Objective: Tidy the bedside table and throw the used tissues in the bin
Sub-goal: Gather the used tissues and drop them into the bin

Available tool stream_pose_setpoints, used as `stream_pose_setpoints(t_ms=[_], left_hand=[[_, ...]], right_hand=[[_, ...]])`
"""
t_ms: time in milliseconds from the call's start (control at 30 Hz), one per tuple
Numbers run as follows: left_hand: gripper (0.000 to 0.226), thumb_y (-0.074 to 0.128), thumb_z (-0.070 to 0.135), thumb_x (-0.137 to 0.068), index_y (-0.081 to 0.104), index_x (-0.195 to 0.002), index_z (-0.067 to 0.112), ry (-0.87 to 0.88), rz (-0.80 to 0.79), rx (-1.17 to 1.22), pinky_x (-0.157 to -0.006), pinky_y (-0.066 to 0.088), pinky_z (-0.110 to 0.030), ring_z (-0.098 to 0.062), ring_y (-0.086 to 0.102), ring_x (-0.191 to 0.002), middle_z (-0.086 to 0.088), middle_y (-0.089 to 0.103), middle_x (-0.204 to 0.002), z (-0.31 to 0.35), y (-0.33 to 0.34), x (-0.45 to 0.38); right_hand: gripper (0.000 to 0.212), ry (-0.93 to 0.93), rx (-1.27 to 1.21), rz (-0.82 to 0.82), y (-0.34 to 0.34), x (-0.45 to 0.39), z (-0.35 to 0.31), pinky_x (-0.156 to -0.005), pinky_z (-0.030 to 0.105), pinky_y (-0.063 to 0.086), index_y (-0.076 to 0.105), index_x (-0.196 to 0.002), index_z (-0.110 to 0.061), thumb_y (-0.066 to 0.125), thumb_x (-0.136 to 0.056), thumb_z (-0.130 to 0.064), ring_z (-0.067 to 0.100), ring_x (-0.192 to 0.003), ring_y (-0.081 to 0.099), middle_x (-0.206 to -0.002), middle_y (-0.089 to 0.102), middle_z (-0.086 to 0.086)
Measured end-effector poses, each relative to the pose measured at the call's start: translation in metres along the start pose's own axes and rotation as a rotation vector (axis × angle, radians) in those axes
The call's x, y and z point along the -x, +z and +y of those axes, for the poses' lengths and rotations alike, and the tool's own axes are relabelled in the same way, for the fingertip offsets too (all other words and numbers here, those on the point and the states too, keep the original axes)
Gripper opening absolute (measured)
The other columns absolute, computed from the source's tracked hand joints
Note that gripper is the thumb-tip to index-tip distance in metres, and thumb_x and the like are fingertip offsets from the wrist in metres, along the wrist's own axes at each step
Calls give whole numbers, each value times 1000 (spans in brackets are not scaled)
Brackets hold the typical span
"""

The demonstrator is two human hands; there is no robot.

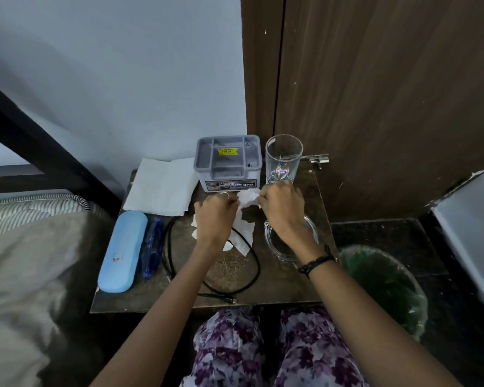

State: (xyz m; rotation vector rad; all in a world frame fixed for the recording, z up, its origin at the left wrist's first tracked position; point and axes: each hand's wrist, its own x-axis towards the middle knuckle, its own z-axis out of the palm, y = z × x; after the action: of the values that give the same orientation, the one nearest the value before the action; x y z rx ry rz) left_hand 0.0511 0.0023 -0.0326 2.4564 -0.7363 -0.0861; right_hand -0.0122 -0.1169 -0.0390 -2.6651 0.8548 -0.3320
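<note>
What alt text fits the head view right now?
Left hand and right hand hold a crumpled tissue above a cluttered bedside table; another tissue lies beneath, and a green-lined bin stands right.

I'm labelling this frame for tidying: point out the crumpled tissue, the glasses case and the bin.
Crumpled white tissue (pixel 248 199): head view, on the wad between both hands.
Light blue hard glasses case (pixel 122 251): head view, lid centre.
Green-lined round bin (pixel 386 286): head view, liner inside.

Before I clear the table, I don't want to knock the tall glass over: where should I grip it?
Wrap the tall glass around its lower half, coming from the right. It stands upright and narrows toward its base, and the grey organiser crowds its left side.
</note>
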Motion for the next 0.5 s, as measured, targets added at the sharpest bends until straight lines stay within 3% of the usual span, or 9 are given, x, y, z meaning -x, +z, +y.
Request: stream_pose_setpoints(t_ms=[67, 233, 367, 433, 500], left_hand=[[16, 59, 16, -88, 70, -96, 8, 0, 39, 133, -84, 49, -40, -26, 66, -87, -9, 74, -91, 4, -10, 4], [19, 59, 12, -89, 67, -103, 3, -101, 38, 381, -58, 49, -11, -10, 61, -74, -7, 68, -91, 14, -35, 25], [18, 61, 14, -87, 70, -100, 3, -68, 62, 482, -74, 51, -21, -15, 65, -82, -6, 71, -91, 37, -43, 46], [16, 63, 13, -87, 70, -97, 4, -8, 38, 484, -65, 44, -7, -4, 61, -69, -1, 69, -83, 61, -36, 59], [13, 63, 11, -86, 70, -95, 6, 35, -15, 503, -59, 40, -4, 3, 56, -62, 2, 65, -79, 90, -20, 75]], right_hand=[[17, -17, -152, 32, -7, 6, -4, -86, 38, 47, 72, -96, -13, 67, -85, -24, 25, -103, 55, -100, 67, 7], [13, 70, -464, 1, -32, 31, -18, -62, 23, 40, 70, -92, -11, 64, -86, -21, 16, -85, 64, -96, 71, 2], [9, 191, -684, 40, -57, 60, -11, -63, 28, 47, 67, -84, -15, 64, -84, -23, 11, -72, 62, -80, 69, -2], [11, 254, -741, 106, -65, 76, 2, -64, 30, 47, 63, -80, -14, 64, -83, -24, 12, -69, 61, -73, 66, -3], [12, 332, -783, 187, -68, 93, 23, -61, 25, 44, 58, -75, -15, 65, -82, -21, 8, -65, 58, -69, 63, -2]])
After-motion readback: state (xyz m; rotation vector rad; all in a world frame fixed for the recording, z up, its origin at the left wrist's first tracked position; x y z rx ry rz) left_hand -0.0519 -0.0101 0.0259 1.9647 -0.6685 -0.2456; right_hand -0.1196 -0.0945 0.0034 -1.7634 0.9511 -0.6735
